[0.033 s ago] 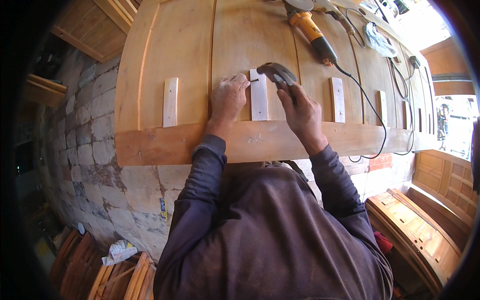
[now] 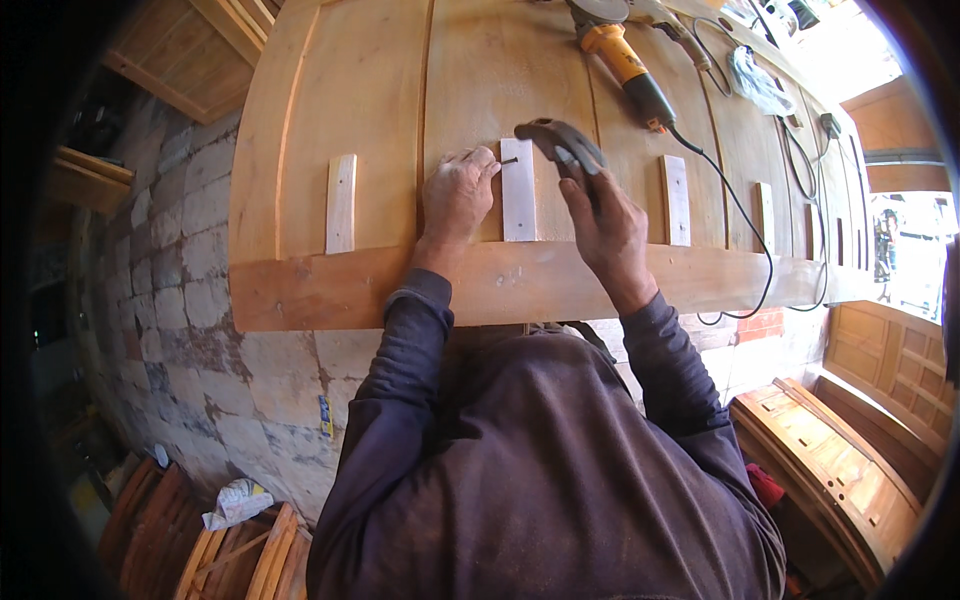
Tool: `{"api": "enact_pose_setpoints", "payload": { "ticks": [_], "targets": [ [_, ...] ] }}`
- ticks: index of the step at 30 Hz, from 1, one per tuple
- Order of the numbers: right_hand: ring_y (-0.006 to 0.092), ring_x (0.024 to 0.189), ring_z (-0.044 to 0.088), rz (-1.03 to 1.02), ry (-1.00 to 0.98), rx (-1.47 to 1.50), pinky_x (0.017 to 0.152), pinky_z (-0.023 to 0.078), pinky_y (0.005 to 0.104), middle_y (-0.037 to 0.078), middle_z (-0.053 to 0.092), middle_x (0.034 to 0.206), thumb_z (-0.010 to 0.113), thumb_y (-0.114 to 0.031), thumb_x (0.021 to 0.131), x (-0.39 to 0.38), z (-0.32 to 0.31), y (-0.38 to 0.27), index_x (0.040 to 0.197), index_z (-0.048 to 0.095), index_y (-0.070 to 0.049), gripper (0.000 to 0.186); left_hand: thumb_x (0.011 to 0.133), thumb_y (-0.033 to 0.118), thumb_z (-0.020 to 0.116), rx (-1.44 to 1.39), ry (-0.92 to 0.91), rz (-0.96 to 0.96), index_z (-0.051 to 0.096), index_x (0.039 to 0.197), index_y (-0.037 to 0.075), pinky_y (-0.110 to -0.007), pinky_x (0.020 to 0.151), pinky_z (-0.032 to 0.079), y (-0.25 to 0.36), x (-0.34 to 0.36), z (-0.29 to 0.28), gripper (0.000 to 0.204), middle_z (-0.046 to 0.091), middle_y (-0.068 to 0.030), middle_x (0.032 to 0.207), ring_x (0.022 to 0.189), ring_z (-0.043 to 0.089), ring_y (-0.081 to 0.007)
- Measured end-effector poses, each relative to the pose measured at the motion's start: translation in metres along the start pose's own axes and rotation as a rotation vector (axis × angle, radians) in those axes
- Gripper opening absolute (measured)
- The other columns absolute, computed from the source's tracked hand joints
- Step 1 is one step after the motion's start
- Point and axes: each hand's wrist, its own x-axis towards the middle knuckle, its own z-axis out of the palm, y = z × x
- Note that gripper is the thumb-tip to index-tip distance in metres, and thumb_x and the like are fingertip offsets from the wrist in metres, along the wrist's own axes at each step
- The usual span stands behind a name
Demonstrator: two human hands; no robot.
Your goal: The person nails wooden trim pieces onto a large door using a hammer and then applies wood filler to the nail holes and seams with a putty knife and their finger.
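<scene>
My left hand [image 2: 459, 198] is closed in a pinch on a dark nail [image 2: 510, 161], which lies over the upper part of a pale wooden strip [image 2: 519, 208]. That strip rests on a large panelled wooden door [image 2: 505, 70], upright to its near rail. Just right of the nail, my right hand [image 2: 615, 232] grips a hammer [image 2: 566, 141] close below its dark head. The hammer's head is apart from the nail, and most of its handle is hidden by my fingers.
Similar strips [image 2: 341, 205] [image 2: 676, 200] lie to both sides, fixed in a row. An angle grinder [image 2: 625, 62] with a trailing black cord [image 2: 735, 190] lies beyond my right hand. A plastic bag [image 2: 757, 82] lies farther right. Wooden panels [image 2: 830, 470] are stacked at the lower right.
The hammer and my right hand have shifted slightly to the right, away from the nail. My left hand stays in place.
</scene>
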Motion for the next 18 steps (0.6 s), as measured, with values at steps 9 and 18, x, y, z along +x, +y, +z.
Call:
{"api": "enact_pose_setpoints", "payload": {
  "ticks": [9, 18],
  "targets": [
    [0.0394, 0.075, 0.072, 0.031, -0.004, -0.065, 0.062, 0.056, 0.0453, 0.018, 0.072, 0.086, 0.073, -0.024, 0.103, 0.003, -0.003, 0.008, 0.112, 0.070, -0.009, 0.018, 0.101, 0.021, 0.068, 0.016, -0.008, 0.080, 0.062, 0.091, 0.010, -0.051, 0.076, 0.057, -0.002, 0.001, 0.001, 0.015, 0.073, -0.0114, 0.090, 0.090, 0.070, -0.0380],
    [0.0239, 0.065, 0.062, 0.167, 0.182, 0.175, 0.064, 0.052, 0.0358, 0.018, 0.067, 0.081, 0.074, -0.022, 0.104, -0.011, -0.016, 0.004, 0.116, 0.073, -0.002, 0.024, 0.098, 0.020, 0.074, -0.226, 0.027, -0.070, 0.068, 0.093, 0.007, -0.049, 0.075, 0.054, -0.004, 0.004, 0.000, 0.015, 0.073, -0.0146, 0.088, 0.084, 0.069, -0.0381]
  ]
}}
